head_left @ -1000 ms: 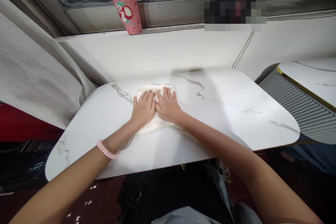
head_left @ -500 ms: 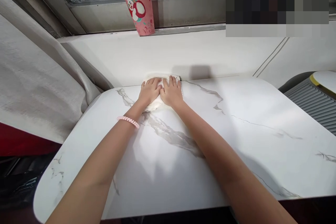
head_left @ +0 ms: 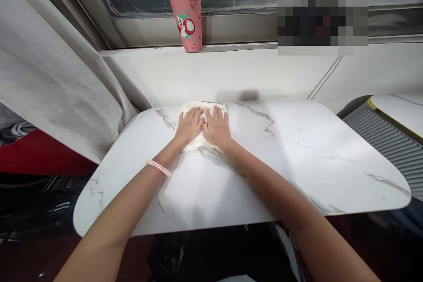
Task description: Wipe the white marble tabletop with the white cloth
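Observation:
A white cloth (head_left: 200, 143) lies flat on the white marble-patterned table (head_left: 317, 163), close to its wall-side edge. My left hand (head_left: 190, 128) rests palm down on the cloth's left half, fingers stretched forward and somewhat spread. Beside it, my right hand (head_left: 216, 127) presses flat on the right half, its fingers also extended. The two thumbs nearly meet in the middle. Cloth shows beyond the fingertips and below the palms; the rest is hidden under my hands. A pink coiled band (head_left: 157, 167) circles my left wrist.
A pink paper cup (head_left: 190, 17) with a red straw stands on the window ledge beyond the table. A pale curtain (head_left: 62, 61) hangs at the left, reaching the table's corner. The white wall (head_left: 231, 72) borders the far edge. A grey ribbed surface (head_left: 373, 141) lies at right.
My hands and the cloth have drawn back a little from the wall, showing more cloth ahead of the fingertips. The view has shifted, bringing the cup's top and the table's near edge into sight.

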Demonstrator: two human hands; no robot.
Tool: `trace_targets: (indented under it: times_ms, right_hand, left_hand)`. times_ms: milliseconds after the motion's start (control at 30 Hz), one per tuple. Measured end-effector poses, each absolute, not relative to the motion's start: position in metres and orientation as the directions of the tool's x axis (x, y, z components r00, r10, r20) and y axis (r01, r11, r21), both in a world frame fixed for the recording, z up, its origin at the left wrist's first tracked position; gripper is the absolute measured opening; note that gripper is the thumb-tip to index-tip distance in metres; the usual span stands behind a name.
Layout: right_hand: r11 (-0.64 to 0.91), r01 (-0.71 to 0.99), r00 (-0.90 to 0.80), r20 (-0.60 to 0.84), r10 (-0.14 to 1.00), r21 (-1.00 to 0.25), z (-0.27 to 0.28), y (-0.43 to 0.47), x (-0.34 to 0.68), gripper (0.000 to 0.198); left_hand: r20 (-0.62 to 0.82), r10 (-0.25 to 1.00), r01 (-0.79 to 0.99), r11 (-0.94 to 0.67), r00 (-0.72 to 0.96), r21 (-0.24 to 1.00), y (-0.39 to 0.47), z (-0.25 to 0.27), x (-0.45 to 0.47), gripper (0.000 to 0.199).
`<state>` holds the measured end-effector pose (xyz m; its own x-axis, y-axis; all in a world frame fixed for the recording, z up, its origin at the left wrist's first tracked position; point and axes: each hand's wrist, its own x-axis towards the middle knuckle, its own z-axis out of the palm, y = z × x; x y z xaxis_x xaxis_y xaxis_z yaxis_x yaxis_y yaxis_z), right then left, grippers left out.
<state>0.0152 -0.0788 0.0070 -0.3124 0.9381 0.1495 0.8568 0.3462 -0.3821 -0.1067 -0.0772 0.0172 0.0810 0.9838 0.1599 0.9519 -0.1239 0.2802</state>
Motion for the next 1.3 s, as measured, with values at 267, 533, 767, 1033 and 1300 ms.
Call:
trace_targets:
  times_ms: [267, 533, 767, 1033, 1300]
  right_hand:
    - [0.371, 0.812, -0.155, 0.447, 0.881, -0.45, 0.01, -0.1, 0.117, 0.076]
    - [0.26, 0.943, -0.109, 0.547, 0.83, -0.207, 0.016, -0.091, 0.194, 0.079]
    - [0.261, 0.936, -0.134, 0.448, 0.884, -0.235, 0.015, -0.091, 0.178, 0.084]
    - [0.268, 0.952, -0.178, 0.445, 0.878, -0.148, 0.006, -0.071, 0.176, 0.072]
    - [0.251, 0.962, -0.178, 0.451, 0.875, -0.107, 0.009, -0.071, 0.173, 0.074]
  left_hand:
    - [0.15, 0.983, 0.949, -0.142, 0.103, 0.282, -0.16, 0.016, -0.111, 0.048]
    - [0.133, 0.986, 0.943, -0.133, 0.096, 0.306, -0.17, 0.021, -0.109, 0.05]
    - [0.132, 0.988, 0.942, -0.118, 0.079, 0.315, -0.169, 0.021, -0.109, 0.049]
    - [0.178, 0.98, 0.935, -0.141, 0.086, 0.325, -0.167, 0.018, -0.112, 0.046]
    - [0.195, 0.975, 0.937, -0.165, 0.108, 0.308, -0.166, 0.016, -0.114, 0.045]
